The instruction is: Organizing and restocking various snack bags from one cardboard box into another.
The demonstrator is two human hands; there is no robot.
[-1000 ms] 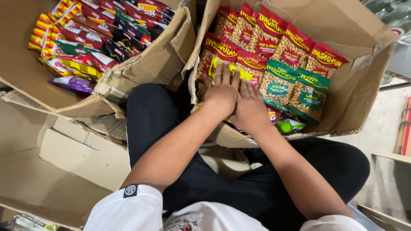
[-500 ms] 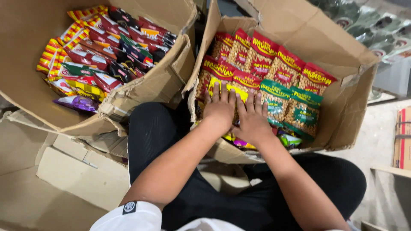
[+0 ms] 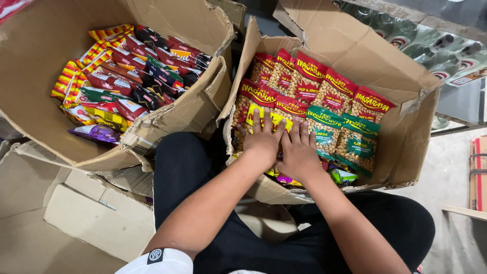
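My left hand (image 3: 261, 141) and my right hand (image 3: 299, 155) lie side by side, palms down and fingers spread, inside the right cardboard box (image 3: 408, 147). The fingertips rest on a yellow snack packet (image 3: 276, 118) at the near left of the box. Rows of red nut packets (image 3: 332, 89) stand behind the hands. Two green nut packets (image 3: 355, 141) are just right of my right hand. Neither hand grips anything. More small packets (image 3: 342, 176) lie partly hidden under my right wrist.
A second open cardboard box (image 3: 190, 109) at the left holds several mixed red, yellow and dark snack packets (image 3: 132, 71) and a purple one (image 3: 96, 133). Flattened cardboard (image 3: 96, 218) lies at the lower left. Wrapped bottles (image 3: 436, 45) sit at the upper right. My black-trousered legs (image 3: 264, 233) are crossed below.
Both hands stay flat on the packets and have slid a little toward me, fingers spreading slightly. The view has tilted, showing more of both boxes.
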